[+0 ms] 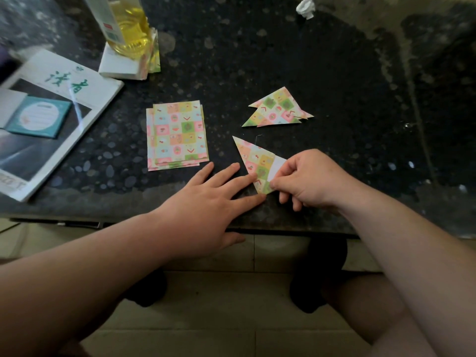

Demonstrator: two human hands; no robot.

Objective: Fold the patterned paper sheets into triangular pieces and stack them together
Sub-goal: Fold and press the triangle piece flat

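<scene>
Between both hands (203, 202) (309, 179), folded patterned sheet (255, 161)

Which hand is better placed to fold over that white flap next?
Probably the right. The right hand pinches the half-folded sheet at its white flap; the left hand lies flat, fingertips pinning the sheet's near corner to the table.

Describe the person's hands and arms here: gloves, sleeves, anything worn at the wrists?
Both are bare. The left hand and right hand have no gloves, and no rings show on the visible fingers. There is no watch, band or strap at either wrist. The left forearm and right forearm are uncovered all the way to the frame edge, so no sleeve is in view.
</scene>
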